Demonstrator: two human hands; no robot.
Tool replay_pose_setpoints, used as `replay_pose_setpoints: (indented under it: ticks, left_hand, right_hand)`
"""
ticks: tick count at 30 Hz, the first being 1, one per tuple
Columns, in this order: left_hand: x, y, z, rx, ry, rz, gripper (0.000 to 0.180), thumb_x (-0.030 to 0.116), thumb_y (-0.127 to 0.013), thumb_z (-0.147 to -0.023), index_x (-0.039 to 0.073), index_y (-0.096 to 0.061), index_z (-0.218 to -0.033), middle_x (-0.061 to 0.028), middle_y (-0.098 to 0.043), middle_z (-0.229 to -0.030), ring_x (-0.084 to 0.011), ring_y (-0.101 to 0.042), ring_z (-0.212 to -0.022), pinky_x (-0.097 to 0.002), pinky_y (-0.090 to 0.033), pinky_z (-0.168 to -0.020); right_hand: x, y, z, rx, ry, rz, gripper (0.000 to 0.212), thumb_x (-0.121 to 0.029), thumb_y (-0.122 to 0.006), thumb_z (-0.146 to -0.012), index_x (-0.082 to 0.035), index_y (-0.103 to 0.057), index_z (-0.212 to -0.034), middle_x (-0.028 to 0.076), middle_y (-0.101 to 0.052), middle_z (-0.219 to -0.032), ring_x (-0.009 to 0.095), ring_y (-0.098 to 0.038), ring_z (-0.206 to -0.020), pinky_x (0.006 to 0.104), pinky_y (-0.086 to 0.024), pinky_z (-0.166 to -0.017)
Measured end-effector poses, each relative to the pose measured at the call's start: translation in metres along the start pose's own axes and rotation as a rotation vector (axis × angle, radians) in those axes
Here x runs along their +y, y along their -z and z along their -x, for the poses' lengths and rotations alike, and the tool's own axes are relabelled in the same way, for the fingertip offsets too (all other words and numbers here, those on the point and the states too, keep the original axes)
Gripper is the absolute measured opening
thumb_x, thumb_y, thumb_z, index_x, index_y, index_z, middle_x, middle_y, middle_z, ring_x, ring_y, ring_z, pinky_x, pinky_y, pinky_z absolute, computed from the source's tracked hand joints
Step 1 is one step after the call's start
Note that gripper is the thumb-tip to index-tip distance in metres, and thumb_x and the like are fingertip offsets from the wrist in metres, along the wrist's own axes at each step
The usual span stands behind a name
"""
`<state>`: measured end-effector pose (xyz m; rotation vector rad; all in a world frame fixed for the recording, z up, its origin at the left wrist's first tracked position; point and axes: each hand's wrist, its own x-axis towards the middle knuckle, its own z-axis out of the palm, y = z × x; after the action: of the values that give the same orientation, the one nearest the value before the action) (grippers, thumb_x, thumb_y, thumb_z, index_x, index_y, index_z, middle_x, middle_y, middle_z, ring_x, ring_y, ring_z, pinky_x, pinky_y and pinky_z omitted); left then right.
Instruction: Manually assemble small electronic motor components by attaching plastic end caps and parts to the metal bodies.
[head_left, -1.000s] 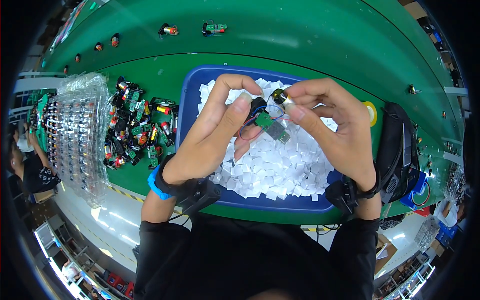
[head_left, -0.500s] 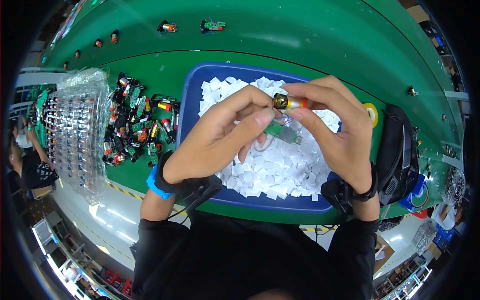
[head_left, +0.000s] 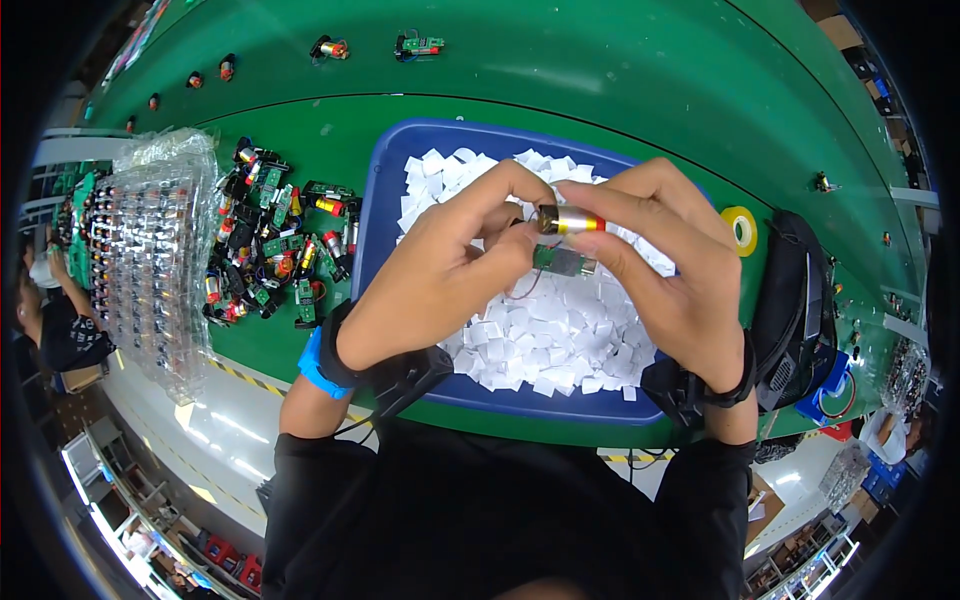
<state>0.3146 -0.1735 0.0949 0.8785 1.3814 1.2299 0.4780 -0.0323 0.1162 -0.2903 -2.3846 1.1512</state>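
Observation:
Above a blue tray (head_left: 374,190) full of small white paper pieces (head_left: 520,345), both my hands are close together. My right hand (head_left: 685,255) pinches a short cylindrical cell (head_left: 573,220) with gold, yellow and red bands between thumb and fingertips, its dark end pointing left. My left hand (head_left: 445,250) is closed at that dark end, thumb against bent fingers. A small green circuit board (head_left: 563,261) with thin wires sticks out from beside the left thumb, under the cell. What exactly lies between the left fingertips is partly hidden.
Left of the tray lies a heap of similar board-and-cell assemblies (head_left: 270,245), beside stacked clear plastic trays (head_left: 150,280). At right are a yellow tape roll (head_left: 740,231) and a black bag (head_left: 790,300). Several assemblies (head_left: 418,46) stand along the far green surface. Another person (head_left: 60,320) is at far left.
The cell has turned level and moved slightly left and down, its dark end now against my left fingertips. The circuit board has swung up close beneath it, and the left hand has shifted.

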Motion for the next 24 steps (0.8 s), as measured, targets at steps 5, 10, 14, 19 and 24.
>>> replay_pose_setpoints:
  ticks: [5,10,14,19,24]
  left_hand:
    - [-0.007,-0.005,0.002,0.061,-0.072,-0.067,0.011,0.01,-0.049,-0.095,0.005,-0.05,-0.105,-0.0049,-0.059,-0.082,-0.0137,-0.054,-0.072,-0.0302,-0.043,-0.069]
    - [-0.005,0.007,-0.005,-0.085,-0.024,0.232,0.018,0.016,-0.046,-0.099,0.001,-0.054,-0.105,-0.0067,-0.059,-0.1,-0.0151,-0.054,-0.093,-0.0314,-0.041,-0.087]
    - [-0.007,0.01,-0.006,-0.119,0.13,0.592,0.029,0.023,-0.051,-0.103,-0.002,-0.061,-0.113,-0.0076,-0.061,-0.115,-0.0155,-0.055,-0.1,-0.0311,-0.042,-0.089]
    - [-0.007,-0.002,-0.003,0.012,0.019,0.674,0.038,0.03,-0.054,-0.104,-0.005,-0.061,-0.119,-0.0071,-0.064,-0.111,-0.0134,-0.057,-0.096,-0.0305,-0.044,-0.087]
    - [-0.003,0.0,-0.003,0.059,-0.082,0.363,0.036,0.028,-0.054,-0.105,-0.003,-0.059,-0.122,-0.0072,-0.065,-0.109,-0.0123,-0.059,-0.092,-0.0285,-0.049,-0.081]
  right_hand:
    - [-0.001,-0.001,0.002,-0.052,0.0,0.011,0.039,0.001,-0.078,-0.074,-0.002,-0.073,-0.113,0.009,-0.065,-0.095,0.021,-0.063,-0.086,0.0309,-0.051,-0.074]
    - [-0.005,0.006,-0.004,-0.105,0.063,0.15,0.032,0.0,-0.079,-0.071,-0.004,-0.074,-0.103,0.007,-0.064,-0.096,0.024,-0.062,-0.088,0.0369,-0.052,-0.082]
    - [-0.006,0.001,-0.003,-0.086,0.25,0.247,0.027,0.001,-0.079,-0.07,-0.006,-0.072,-0.095,0.006,-0.066,-0.097,0.026,-0.061,-0.091,0.0446,-0.052,-0.091]
    - [0.004,-0.004,-0.004,-0.029,0.37,0.304,0.031,0.001,-0.079,-0.069,-0.007,-0.069,-0.096,0.005,-0.071,-0.098,0.026,-0.06,-0.093,0.0477,-0.052,-0.092]
    - [0.003,-0.002,-0.005,0.05,0.466,0.328,0.035,-0.001,-0.083,-0.068,-0.008,-0.069,-0.1,0.003,-0.075,-0.098,0.025,-0.062,-0.093,0.0466,-0.053,-0.089]
